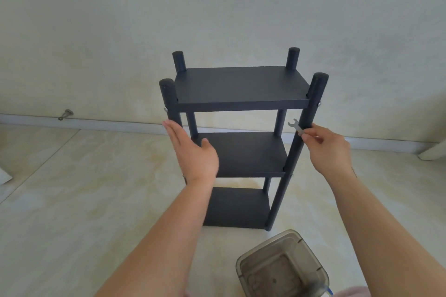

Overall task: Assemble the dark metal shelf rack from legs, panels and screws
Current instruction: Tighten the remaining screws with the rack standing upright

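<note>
Where pale tile floor (pixel 72 200) meets wall (pixel 217 7), rack (pixel 241 87) upright.

Clear plastic container (pixel 282 265), wall doorstop (pixel 65 114)

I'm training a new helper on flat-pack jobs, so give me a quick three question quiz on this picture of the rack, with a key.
1. True or false: the rack stands upright on the floor.
2. What does the right hand hold?
A. a screwdriver
B. a wrench
C. a loose leg
3. Fill in: the rack shows ___ panels.

Key
1. True. All four legs point up, and the lowest panel sits by the floor.
2. B. The fingers pinch a small silver wrench beside the front right leg. The left hand is open and flat by the front left leg.
3. Three: the top panel, the middle panel and the lowest.
</note>
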